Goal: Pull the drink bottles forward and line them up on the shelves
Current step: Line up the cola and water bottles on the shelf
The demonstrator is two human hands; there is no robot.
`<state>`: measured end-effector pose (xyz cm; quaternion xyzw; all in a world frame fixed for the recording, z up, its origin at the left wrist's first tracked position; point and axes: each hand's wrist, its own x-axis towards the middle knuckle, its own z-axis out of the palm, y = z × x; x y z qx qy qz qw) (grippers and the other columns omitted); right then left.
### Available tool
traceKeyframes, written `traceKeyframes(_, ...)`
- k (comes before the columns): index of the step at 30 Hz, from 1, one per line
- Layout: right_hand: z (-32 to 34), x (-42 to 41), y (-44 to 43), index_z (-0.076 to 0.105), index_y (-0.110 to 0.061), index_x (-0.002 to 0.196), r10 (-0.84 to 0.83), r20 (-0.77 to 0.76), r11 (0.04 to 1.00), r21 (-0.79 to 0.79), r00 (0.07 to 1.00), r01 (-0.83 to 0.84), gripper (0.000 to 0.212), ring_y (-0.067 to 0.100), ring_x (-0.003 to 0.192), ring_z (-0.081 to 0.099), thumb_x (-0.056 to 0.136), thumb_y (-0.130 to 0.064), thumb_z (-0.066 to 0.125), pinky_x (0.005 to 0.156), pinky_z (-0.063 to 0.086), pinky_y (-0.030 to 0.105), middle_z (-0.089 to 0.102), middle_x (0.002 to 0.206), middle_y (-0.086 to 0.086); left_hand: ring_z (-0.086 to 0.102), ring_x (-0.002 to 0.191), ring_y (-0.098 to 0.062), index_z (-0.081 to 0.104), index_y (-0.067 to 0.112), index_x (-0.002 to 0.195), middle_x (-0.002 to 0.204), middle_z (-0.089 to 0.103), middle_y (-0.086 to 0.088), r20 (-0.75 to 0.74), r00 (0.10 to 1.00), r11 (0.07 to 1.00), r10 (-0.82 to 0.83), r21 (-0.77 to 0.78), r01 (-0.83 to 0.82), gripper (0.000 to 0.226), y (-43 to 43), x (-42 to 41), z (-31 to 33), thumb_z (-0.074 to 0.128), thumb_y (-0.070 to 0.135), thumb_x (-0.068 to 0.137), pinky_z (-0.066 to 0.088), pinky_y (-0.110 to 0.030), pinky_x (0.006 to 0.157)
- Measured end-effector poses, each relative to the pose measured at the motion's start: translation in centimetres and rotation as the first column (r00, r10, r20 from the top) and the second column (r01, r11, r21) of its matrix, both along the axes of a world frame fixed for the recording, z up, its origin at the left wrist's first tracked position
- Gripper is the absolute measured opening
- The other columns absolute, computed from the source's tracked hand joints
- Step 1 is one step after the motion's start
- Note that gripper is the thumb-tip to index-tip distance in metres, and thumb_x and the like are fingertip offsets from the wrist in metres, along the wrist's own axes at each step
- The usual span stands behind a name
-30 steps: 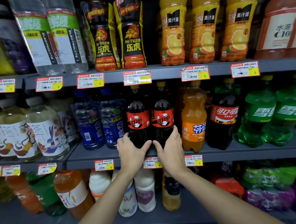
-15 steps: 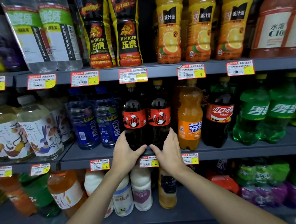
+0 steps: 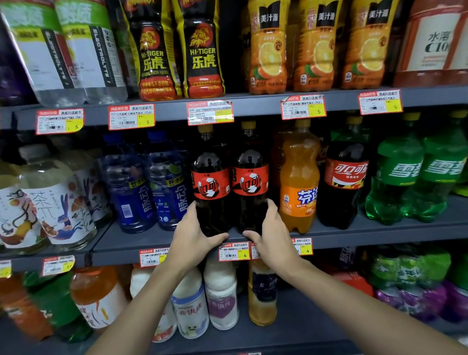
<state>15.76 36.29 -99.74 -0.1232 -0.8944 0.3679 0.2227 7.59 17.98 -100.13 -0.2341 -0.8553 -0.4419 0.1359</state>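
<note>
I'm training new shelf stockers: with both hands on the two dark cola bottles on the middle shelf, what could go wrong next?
1. The cola bottles stand close to the shelf edge; pulled past it, they might tip off.
2. The left hand and right hand grip low on tall bottles, so the tops may wobble.
3. The right hand is close to the orange bottle and could nudge it.

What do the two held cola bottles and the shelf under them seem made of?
The cola bottles: probably clear glossy plastic, since highlights glint on their shoulders and dark drink shows through. The shelf: seemingly painted metal, matte grey, with a thin flat edge.
</note>
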Motion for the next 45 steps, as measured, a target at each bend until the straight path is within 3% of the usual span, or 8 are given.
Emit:
traceKeyframes(3,-0.1,0.1,0.0,0.014,-0.013,0.156,-0.002,-0.006,1.000,0.016,1.000,0.002,0.094,0.027,0.141,0.042,0.088,-0.027,0.077,0.112,0.041,0.036,0.042,0.154,0.011,0.050,0.107,0.004,0.039,0.033,0.135,0.115,0.051,0.029,-0.003,1.000,1.000,-0.005,0.009,0.005,0.091,-0.1,0.0,-0.2,0.090,0.047,0.061,0.036,-0.007,0.083)
traceKeyframes(8,0.0,0.4,0.2,0.010,-0.012,0.158,0.045,-0.005,0.999,0.024,0.999,-0.045,0.096,0.024,0.147,0.033,0.090,-0.032,0.074,0.117,0.036,0.037,0.033,0.159,0.009,0.049,0.110,0.005,0.037,0.034,0.134,0.116,0.050,0.029,0.007,1.000,1.000,-0.023,-0.003,0.023,0.092,-0.3,-0.2,0.0,0.087,0.051,0.060,0.036,-0.007,0.084)
traceKeyframes(19,-0.1,-0.1,0.0,0.019,-0.009,0.156,-0.004,0.017,1.000,0.014,1.000,0.004,0.087,0.026,0.142,0.041,0.091,-0.026,0.074,0.114,0.039,0.037,0.042,0.154,0.011,0.052,0.125,-0.011,0.030,0.026,0.144,0.137,0.055,0.007,0.011,0.999,0.998,-0.033,-0.062,0.033,0.107,-0.7,-0.9,-0.1,0.089,0.057,0.060,0.040,-0.020,0.096)
traceKeyframes(26,-0.3,-0.4,0.2,0.020,-0.010,0.156,-0.014,0.024,1.000,0.003,1.000,0.014,0.090,0.026,0.141,0.042,0.088,-0.030,0.076,0.114,0.039,0.036,0.043,0.153,0.011,0.054,0.122,-0.010,0.033,0.025,0.141,0.134,0.057,0.006,-0.001,0.999,0.998,-0.033,-0.059,0.033,0.104,-0.8,-0.7,-0.1,0.089,0.055,0.060,0.041,-0.019,0.093)
traceKeyframes(35,0.0,0.4,0.0,0.007,-0.010,0.160,-0.025,0.070,0.996,0.092,0.997,0.019,0.094,0.028,0.144,0.038,0.094,-0.034,0.069,0.112,0.037,0.035,0.036,0.159,0.012,0.053,0.123,-0.010,0.033,0.026,0.142,0.135,0.057,0.007,0.013,0.999,0.998,-0.032,-0.058,0.033,0.102,-0.6,-0.4,0.2,0.089,0.053,0.061,0.040,-0.020,0.095)
traceKeyframes(38,0.7,1.6,-0.7,0.013,-0.008,0.158,-0.051,0.019,0.994,0.101,0.999,0.048,0.088,0.027,0.142,0.039,0.094,-0.033,0.068,0.112,0.038,0.035,0.037,0.156,0.012,0.049,0.121,-0.001,0.035,0.034,0.139,0.132,0.053,0.017,-0.015,0.997,0.995,-0.077,-0.069,0.075,0.096,-0.8,0.0,0.5,0.086,0.059,0.061,0.040,-0.020,0.096)
traceKeyframes(41,0.5,3.4,-2.6,0.034,-0.011,0.145,-0.077,-0.190,0.974,0.198,0.979,0.114,0.067,0.023,0.127,0.044,0.090,-0.031,0.067,0.104,0.043,0.036,0.043,0.134,0.006,0.051,0.114,0.005,0.038,0.040,0.136,0.125,0.054,0.022,-0.062,0.996,0.996,-0.061,-0.067,0.057,0.078,-1.6,0.4,0.7,0.073,0.068,0.072,0.043,-0.020,0.092)
traceKeyframes(45,1.0,3.4,-6.9,0.044,-0.019,0.131,0.126,-0.260,0.989,0.113,0.957,-0.100,0.044,0.014,0.114,0.048,0.091,-0.023,0.062,0.099,0.045,0.034,0.042,0.120,-0.005,0.057,0.095,-0.005,0.053,0.021,0.130,0.108,0.061,0.008,-0.255,0.966,0.996,0.044,-0.067,-0.063,0.047,-4.2,0.1,1.7,0.063,0.045,0.091,0.051,-0.028,0.086)
